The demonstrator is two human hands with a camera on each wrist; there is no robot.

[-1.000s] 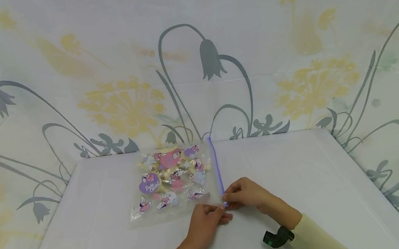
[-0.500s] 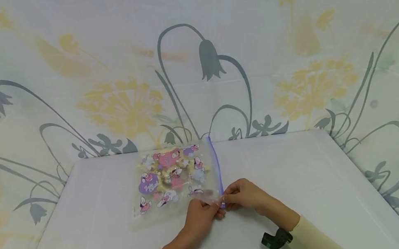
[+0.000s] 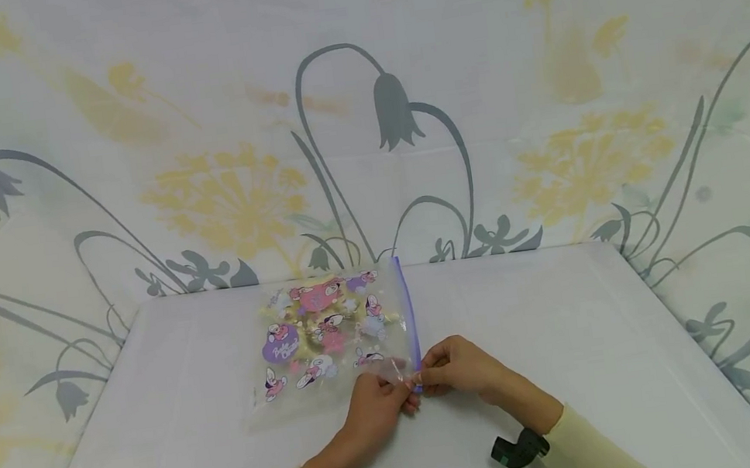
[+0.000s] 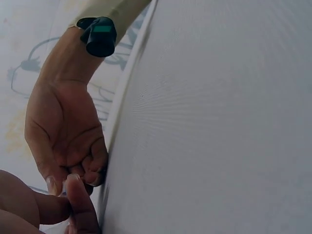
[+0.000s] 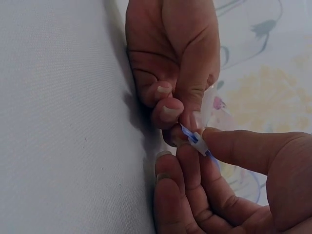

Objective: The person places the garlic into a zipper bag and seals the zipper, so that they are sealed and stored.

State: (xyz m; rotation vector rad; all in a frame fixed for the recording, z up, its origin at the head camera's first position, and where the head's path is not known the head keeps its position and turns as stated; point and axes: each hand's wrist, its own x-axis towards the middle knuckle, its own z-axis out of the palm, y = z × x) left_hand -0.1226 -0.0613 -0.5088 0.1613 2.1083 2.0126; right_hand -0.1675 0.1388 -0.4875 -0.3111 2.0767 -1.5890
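A clear plastic slider zip bag (image 3: 335,368) with pink and purple cartoon prints lies flat on the table, gold-coloured contents showing through it. Its blue zip strip (image 3: 408,308) runs along the right side. At the near end of that strip, my left hand (image 3: 377,413) pinches the bag's corner between thumb and fingers. My right hand (image 3: 463,367) meets it from the right, pinching the small white slider (image 5: 198,144) on the strip, as the right wrist view shows. In the left wrist view the fingertips of both hands come together and mostly hide the zip end.
The bag rests on a white-covered table (image 3: 560,367). A flower-printed cloth (image 3: 503,78) rises behind the table and at both sides. Black wrist cameras (image 3: 519,449) sit on my wrists, close to the sleeves.
My left hand has shifted slightly left and up, onto the bag's corner, and now pinches it. The zip strip's near end has moved slightly left, and the right hand stays almost in place.
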